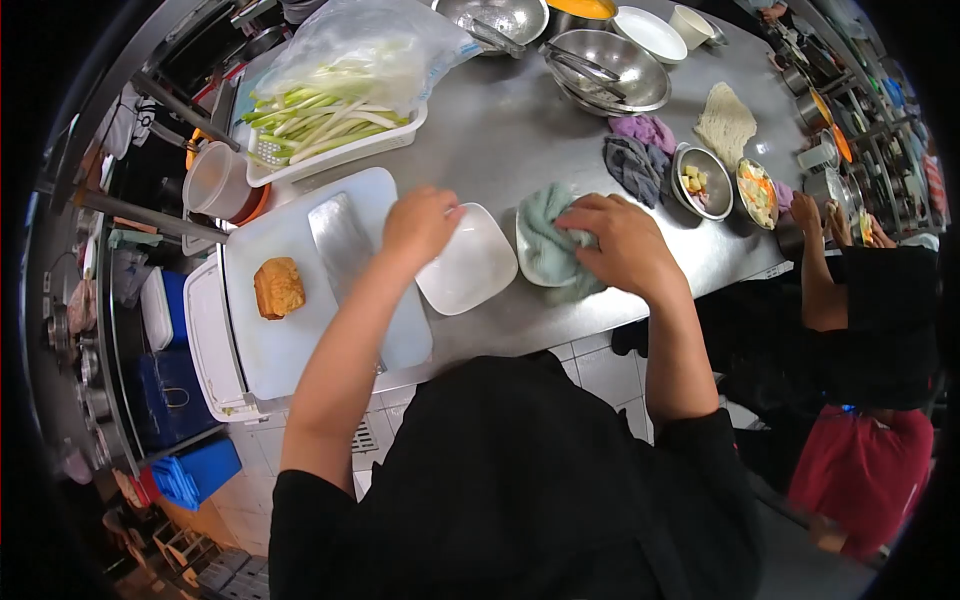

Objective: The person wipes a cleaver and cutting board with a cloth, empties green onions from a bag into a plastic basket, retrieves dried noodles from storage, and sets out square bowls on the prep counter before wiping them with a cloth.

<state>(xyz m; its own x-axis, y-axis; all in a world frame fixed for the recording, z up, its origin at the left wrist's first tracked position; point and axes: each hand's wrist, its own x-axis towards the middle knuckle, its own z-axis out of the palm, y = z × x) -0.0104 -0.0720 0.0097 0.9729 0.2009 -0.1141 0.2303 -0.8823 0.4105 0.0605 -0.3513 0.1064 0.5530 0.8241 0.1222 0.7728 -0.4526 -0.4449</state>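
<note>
My left hand (424, 226), fingers curled together, is at the upper left rim of a white square bowl (468, 262). Whether its fingertips pinch the rim or anything else is hidden. My right hand (622, 242) grips a green cloth (552, 232), which is bunched over a second white bowl (522, 262) just to the right. On a white cutting board (275, 355) to the left lie a browned block of food (279, 288) and a wide metal blade (342, 238), partly covered by my left forearm.
A white basket (345, 152) holds green onions (322, 122) under a plastic bag (360, 50). Metal bowls (640, 75), a grey rag (632, 168) and a small bowl of cut food (715, 205) stand farther right. A co-worker's arm (822, 280) reaches in at right.
</note>
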